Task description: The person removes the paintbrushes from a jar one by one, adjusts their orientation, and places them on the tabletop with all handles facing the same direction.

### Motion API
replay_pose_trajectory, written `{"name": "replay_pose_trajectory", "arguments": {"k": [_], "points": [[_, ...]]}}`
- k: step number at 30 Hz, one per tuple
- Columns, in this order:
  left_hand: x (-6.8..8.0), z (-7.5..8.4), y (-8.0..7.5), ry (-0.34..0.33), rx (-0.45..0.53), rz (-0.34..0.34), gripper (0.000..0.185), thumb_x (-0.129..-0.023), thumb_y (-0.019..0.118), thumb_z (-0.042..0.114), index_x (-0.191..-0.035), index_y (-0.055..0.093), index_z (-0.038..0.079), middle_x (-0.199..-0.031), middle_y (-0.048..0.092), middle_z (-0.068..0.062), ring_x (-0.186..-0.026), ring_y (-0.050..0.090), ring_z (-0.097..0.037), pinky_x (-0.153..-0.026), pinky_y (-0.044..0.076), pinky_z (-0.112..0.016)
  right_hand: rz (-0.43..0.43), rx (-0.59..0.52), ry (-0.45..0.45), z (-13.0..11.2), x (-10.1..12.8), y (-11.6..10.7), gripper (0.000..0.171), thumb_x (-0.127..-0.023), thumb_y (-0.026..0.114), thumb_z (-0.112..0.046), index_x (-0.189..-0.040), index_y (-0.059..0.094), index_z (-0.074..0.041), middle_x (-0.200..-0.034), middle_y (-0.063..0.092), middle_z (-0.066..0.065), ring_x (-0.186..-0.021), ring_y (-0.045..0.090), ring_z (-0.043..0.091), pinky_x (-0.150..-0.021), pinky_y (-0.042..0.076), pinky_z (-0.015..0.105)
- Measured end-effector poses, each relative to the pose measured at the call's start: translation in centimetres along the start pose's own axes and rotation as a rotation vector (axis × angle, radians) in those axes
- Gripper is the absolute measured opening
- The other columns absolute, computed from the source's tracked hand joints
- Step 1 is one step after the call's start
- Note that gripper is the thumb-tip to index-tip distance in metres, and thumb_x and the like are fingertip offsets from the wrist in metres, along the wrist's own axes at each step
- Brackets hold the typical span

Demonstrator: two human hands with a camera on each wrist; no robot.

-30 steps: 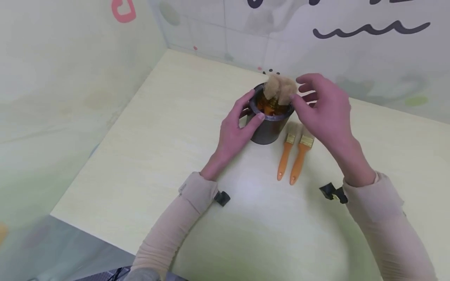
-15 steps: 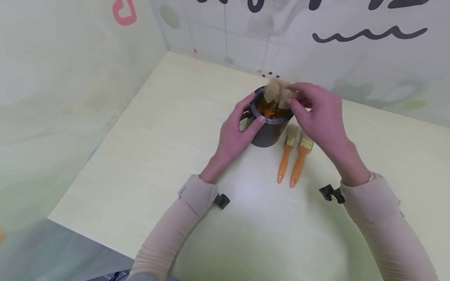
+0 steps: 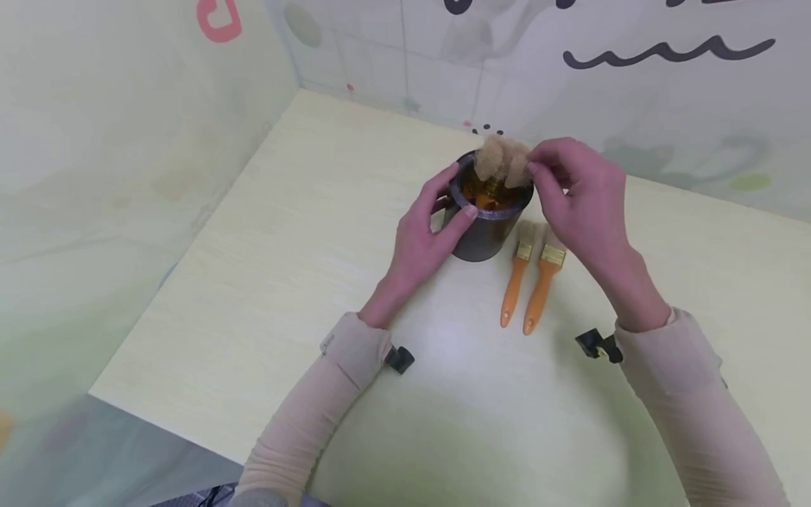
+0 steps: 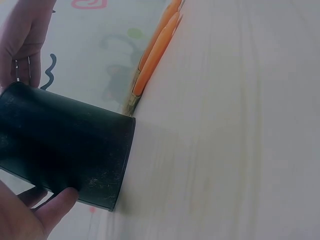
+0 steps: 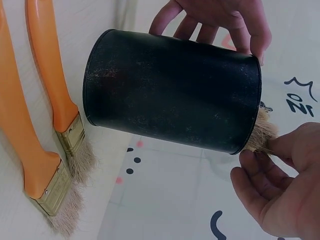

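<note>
Fingers: right hand (image 3: 579,201) pinches the bristles (image 3: 505,161) of a brush standing in the can (image 3: 484,229); left hand (image 3: 423,232) is curled round the can's left wall, thumb on the rim.
Can: upright on the table (image 3: 266,282), near the back wall, axis vertical.
Brushes in can: handles down, bristles up, poking over the far rim.
Spare brushes (image 3: 529,278): two, flat on the table just right of the can, side by side, orange handles toward the person, bristles toward the wall.

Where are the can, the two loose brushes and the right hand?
can (image 3: 483,236), head view, its dark side wall
loose brushes (image 3: 527,287), head view, an orange handle
right hand (image 3: 586,208), head view, its back
</note>
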State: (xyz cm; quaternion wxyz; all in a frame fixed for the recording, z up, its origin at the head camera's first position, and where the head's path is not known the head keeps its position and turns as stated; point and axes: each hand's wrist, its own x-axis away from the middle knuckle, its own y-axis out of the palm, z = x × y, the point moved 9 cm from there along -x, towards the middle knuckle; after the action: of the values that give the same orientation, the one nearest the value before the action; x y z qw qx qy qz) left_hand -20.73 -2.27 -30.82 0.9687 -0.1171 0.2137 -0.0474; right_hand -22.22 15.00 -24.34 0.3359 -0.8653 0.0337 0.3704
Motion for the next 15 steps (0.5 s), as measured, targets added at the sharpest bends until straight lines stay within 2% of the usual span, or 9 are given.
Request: {"name": "replay_pose_trajectory", "arguments": {"k": [4,6,11,15], "points": [[-0.1,-0.1,-0.1,-0.016,-0.003,0.003,0.054,-0.092,0.061,0.010,-0.142,0.042,0.000,-0.140,0.051,-0.017,-0.119,0.057,-0.032,-0.101,0.048,-0.046,0.002,-0.040,0.043,0.0,0.0,-0.2,0.011,-0.093,0.060,-0.004,-0.096,0.068,0.003,-0.088,0.071,0.010,-0.074,0.067,0.015,-0.066,0.048,0.006],[-0.1,-0.2,-0.1,-0.025,0.000,0.004,0.054,-0.092,0.060,0.010,-0.142,0.042,0.000,-0.140,0.051,-0.017,-0.119,0.056,-0.031,-0.102,0.047,-0.046,0.001,-0.056,0.054,-0.1,0.0,-0.3,0.012,-0.093,0.060,-0.005,-0.097,0.067,0.004,-0.089,0.070,0.010,-0.076,0.067,0.011,-0.066,0.050,0.006],[0.0,-0.1,-0.1,-0.022,0.019,-0.001,0.054,-0.092,0.060,0.011,-0.142,0.042,-0.001,-0.140,0.050,-0.019,-0.119,0.056,-0.034,-0.102,0.047,-0.048,0.008,-0.020,-0.002,-0.7,-0.1,-0.9,0.011,-0.093,0.058,-0.004,-0.097,0.063,0.006,-0.089,0.069,0.013,-0.079,0.062,-0.003,-0.065,0.050,0.007],[0.0,0.0,0.0,-0.017,0.027,-0.003,0.054,-0.092,0.061,0.011,-0.142,0.042,-0.001,-0.140,0.050,-0.019,-0.119,0.055,-0.035,-0.102,0.046,-0.049,0.040,-0.019,-0.001,-0.9,-0.2,-1.5,0.010,-0.093,0.059,-0.004,-0.095,0.062,0.006,-0.087,0.068,0.012,-0.077,0.059,-0.005,-0.064,0.049,0.007]]}}
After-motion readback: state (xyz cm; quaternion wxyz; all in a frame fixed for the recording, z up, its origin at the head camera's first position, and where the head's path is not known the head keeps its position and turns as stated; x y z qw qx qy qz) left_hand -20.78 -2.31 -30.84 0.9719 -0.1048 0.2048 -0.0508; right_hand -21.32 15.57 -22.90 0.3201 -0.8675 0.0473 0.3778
